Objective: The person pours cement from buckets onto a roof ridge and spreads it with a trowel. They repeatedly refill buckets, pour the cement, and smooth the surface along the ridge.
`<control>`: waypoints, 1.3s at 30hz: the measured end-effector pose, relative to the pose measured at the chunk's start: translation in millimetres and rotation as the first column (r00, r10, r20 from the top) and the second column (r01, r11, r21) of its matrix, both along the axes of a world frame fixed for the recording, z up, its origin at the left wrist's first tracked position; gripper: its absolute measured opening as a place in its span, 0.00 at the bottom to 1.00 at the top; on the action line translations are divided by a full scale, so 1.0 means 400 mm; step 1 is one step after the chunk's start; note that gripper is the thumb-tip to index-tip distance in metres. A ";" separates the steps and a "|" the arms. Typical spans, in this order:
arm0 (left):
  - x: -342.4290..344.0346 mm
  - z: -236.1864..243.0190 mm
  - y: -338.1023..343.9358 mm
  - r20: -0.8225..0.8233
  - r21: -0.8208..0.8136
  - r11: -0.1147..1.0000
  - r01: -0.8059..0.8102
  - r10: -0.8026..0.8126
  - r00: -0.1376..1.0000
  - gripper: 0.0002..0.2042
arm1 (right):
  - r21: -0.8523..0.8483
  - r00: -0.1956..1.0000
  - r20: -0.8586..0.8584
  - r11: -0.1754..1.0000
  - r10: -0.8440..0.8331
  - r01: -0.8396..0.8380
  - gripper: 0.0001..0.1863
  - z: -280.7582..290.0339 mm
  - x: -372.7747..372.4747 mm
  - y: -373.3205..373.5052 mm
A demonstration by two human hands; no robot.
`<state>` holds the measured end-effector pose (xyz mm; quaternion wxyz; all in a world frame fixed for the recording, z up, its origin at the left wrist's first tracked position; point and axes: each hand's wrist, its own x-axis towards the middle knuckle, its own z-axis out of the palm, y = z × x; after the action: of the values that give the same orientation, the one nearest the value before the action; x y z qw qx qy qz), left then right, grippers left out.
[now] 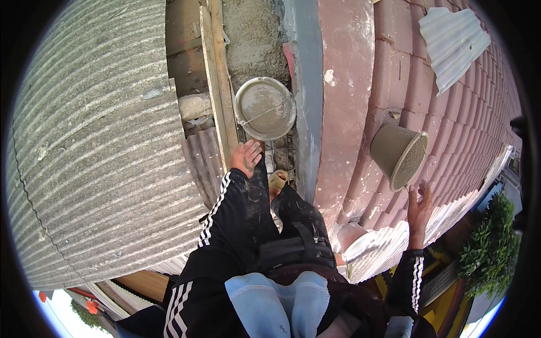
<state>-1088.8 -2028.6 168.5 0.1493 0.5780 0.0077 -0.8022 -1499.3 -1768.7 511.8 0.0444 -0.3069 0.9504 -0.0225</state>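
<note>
I see left hand (247,158) loosely open near mortar pail (267,137), right hand (419,208) by tilted bucket (392,150), grip I can't tell.

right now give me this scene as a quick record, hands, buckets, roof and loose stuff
left hand: open, beside the mortar bucket; contact unclear
right hand: near the tilted bucket; grip unclear
mortar bucket: full of wet grey mortar, thin handle across the top
tilted bucket: grey, mortar-smeared; contact with the tiles behind unclear
roof left: grey corrugated sheets
roof right: reddish tiles
loose: pale corrugated offcut on the tiles
footwear: tan sandal
</note>
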 end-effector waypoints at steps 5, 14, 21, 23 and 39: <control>-0.005 -0.072 0.048 -0.076 0.095 0.966 -0.240 0.248 0.966 0.39 | -0.030 0.932 0.006 0.931 0.363 -0.362 0.36 0.013 0.173 -0.282; -0.160 -0.387 0.132 0.083 0.258 0.835 -0.486 0.482 0.872 0.23 | -0.021 0.521 0.301 0.552 0.799 -0.834 0.28 -0.768 0.464 -0.835; -0.194 -0.417 0.131 0.033 0.190 0.868 -0.458 0.461 0.887 0.18 | -0.043 0.354 0.779 0.608 0.517 -0.793 0.14 -0.819 0.412 -0.914; -0.197 -0.363 0.070 0.088 0.073 0.906 -0.417 0.411 0.907 0.16 | -0.008 0.391 0.788 0.643 0.475 -0.766 0.14 -0.790 0.406 -0.933; -0.221 -0.263 -0.332 -0.074 -0.050 0.951 -0.305 0.301 0.951 0.07 | -0.037 0.494 0.693 0.711 0.525 -0.703 0.08 -0.925 0.345 -1.067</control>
<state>-1177.0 -2161.4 63.2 0.2878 0.5387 0.0768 -0.7880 -1361.2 -2195.4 141.8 0.4197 -0.5899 0.6898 0.0087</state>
